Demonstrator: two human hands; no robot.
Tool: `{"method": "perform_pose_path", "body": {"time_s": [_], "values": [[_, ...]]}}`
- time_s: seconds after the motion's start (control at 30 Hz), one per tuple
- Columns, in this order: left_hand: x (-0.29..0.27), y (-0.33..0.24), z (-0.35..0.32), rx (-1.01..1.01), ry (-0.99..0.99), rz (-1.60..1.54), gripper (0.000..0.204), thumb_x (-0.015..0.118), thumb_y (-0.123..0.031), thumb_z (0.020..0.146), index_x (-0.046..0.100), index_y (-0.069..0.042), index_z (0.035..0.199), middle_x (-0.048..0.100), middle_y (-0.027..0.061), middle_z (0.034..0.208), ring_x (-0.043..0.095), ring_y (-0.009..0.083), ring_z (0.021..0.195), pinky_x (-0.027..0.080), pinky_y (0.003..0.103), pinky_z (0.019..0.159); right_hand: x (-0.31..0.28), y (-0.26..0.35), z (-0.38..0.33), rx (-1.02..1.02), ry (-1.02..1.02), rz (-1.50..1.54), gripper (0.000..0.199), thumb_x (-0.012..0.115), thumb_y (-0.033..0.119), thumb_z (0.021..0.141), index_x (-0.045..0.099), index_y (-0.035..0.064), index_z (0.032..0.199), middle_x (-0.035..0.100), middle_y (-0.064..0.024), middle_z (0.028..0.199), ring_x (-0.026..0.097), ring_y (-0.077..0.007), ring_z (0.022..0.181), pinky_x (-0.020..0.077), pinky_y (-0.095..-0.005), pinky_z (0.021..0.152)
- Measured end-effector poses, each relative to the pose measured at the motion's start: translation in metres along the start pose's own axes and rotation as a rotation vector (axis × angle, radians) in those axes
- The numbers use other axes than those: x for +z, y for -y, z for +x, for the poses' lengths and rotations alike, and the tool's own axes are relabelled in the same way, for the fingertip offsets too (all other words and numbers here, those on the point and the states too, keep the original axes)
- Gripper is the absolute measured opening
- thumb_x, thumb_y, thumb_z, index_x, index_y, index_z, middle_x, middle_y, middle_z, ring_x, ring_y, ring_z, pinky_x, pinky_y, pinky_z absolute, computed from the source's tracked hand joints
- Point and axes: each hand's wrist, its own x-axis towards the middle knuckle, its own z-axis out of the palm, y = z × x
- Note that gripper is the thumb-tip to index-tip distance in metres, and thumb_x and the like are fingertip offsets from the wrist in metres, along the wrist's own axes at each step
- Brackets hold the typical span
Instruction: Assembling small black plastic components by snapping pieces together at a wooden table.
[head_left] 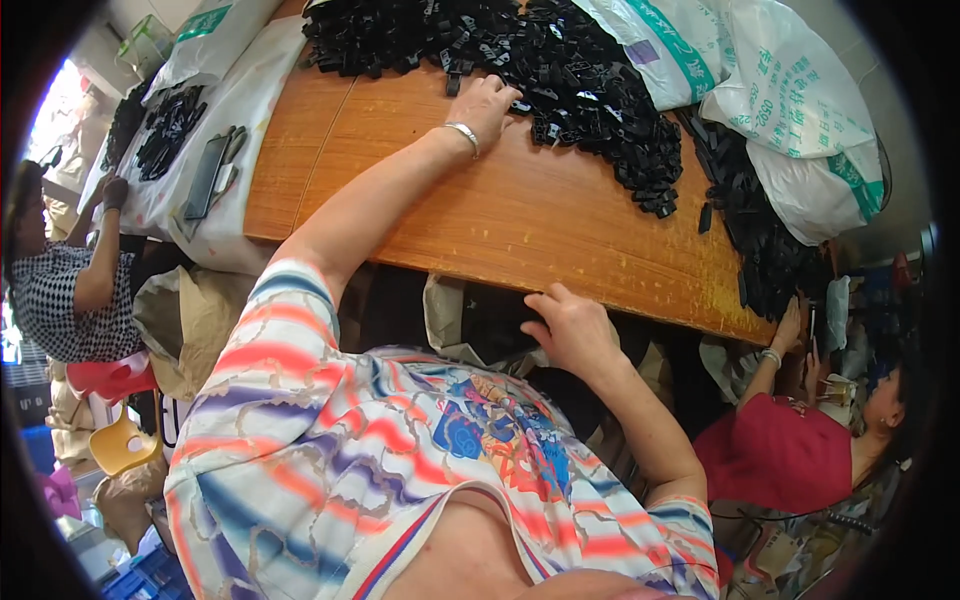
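- Far left: a seated co-worker in a black-and-white checked top (75, 295), one hand (116, 192) raised at the edge of a white sheet (262, 100); a yellow seat (122, 447) stands nearer the lower edge.
- Left: on the white sheet, a loose heap of dark parts (172, 130) and, nearer the viewer, a dark flat device (206, 178); below the sheet's edge, an open brown paper sack (208, 325).
- Centre: the wooden table (500, 215), its varnish worn along the near edge.
- Upper centre: the left hand (483, 112), a bracelet (466, 137) at its wrist, touches the near margin of a broad pile of small black pieces (575, 85) at the table's far side. Its fingers are bent; whether they grip a piece cannot be told.
- Centre, lower: the right hand (573, 325), well apart from the left, is at the table's near edge, thumb and fingers parted.
- Right: white bags with green print (790, 95) beside a second black heap (760, 235).
- Far right: another co-worker in a red top (790, 450), a hand (788, 325) just beside that heap.
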Motion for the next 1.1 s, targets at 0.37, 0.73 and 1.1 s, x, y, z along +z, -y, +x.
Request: {"method": "perform_pose_path", "body": {"time_s": [0.37,0.73,1.1], "values": [[0.010,0.000,-0.003,0.044,-0.111,-0.195,0.022,0.066,-0.010,0.083,0.065,-0.011,0.105,0.060,0.0108,0.104,0.057,0.0311,0.102,0.050,0.039,0.088,0.012,-0.094,0.167,0.053,-0.406,-0.130,0.032,0.054,-0.001,0.085,0.064,0.0067,0.114,0.058,-0.0142,0.111,0.064,-0.0381,0.085,0.0546,-0.0451,0.073],[0.011,0.027,0.004,-0.053,0.040,-0.065,0.013,0.070,-0.011,0.081,0.065,-0.005,0.092,0.063,0.0130,0.098,0.060,0.0315,0.096,0.050,0.039,0.086,0.012,-0.092,0.162,0.054,-0.219,-0.191,0.007,0.062,0.009,0.085,0.062,0.0039,0.090,0.057,-0.0179,0.098,0.065,-0.0388,0.079,0.0548,-0.0463,0.070],[0.002,0.058,0.004,-0.255,-0.101,0.128,0.060,0.064,-0.029,0.089,0.042,-0.019,0.144,0.037,0.0154,0.149,0.032,0.0363,0.138,0.035,0.045,0.112,0.014,-0.064,0.105,0.112,-0.254,-0.059,0.023,0.074,0.012,0.079,0.063,0.0055,0.099,0.060,-0.0139,0.098,0.064,-0.0377,0.084,0.0524,-0.0445,0.071]]}}
